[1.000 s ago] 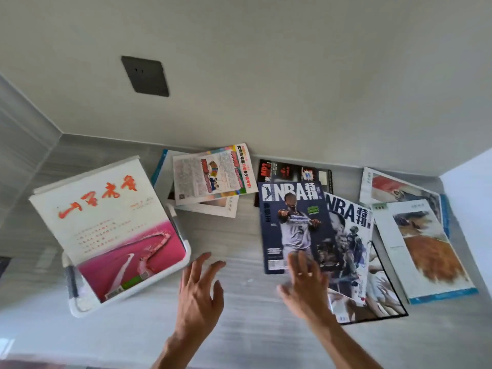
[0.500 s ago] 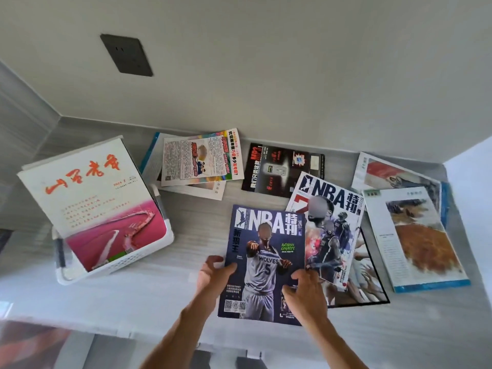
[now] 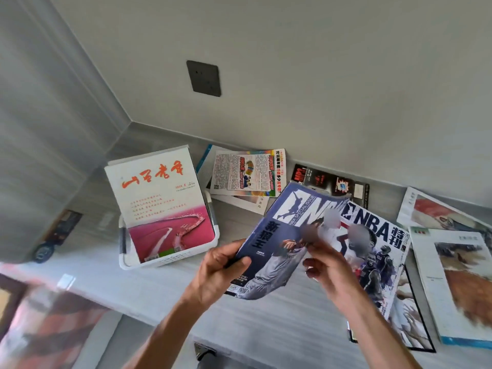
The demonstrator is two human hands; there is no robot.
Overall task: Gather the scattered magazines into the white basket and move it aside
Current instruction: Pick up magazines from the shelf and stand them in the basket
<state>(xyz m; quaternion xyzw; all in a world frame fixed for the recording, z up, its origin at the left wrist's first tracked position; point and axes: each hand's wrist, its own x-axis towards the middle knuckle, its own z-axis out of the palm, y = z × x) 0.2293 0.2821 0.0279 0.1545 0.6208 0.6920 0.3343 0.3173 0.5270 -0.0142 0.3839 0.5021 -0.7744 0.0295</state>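
Left hand (image 3: 221, 265) grips the dark blue NBA magazine (image 3: 282, 235) at its left edge, thumb on the cover, fingers curled behind. The magazine is lifted off the grey shelf (image 3: 253, 323), tilted, its top corner curling over

Right hand (image 3: 328, 270) sits at the magazine's right edge, fingers bent; motion blur there, so cannot tell whether it pinches the page or only hovers beside it

White basket (image 3: 170, 259) stands on the shelf to the left of the hands, near but apart from the held magazine. A white and pink magazine with red calligraphy (image 3: 159, 206) stands upright inside it, leaning back, and rises well above the rim

Still scattered on the shelf:
- a second NBA magazine, white cover (image 3: 372, 262), lying flat just right of the held one and partly under it from this view
- a black-edged magazine (image 3: 415, 331) under that one, only the lower part showing
- a black magazine (image 3: 332, 182) against the back wall, behind the held one
- a colourful-bordered magazine (image 3: 250, 171) lying on top of a white one, near the back wall, just right of the basket
- a pale magazine with a brown picture (image 3: 452, 283) at far right, overlapping another with a red picture (image 3: 436, 211) behind it

Dark wall socket (image 3: 203, 78) on the wall above. Patterned floor covering (image 3: 53, 323) lower left, blurred
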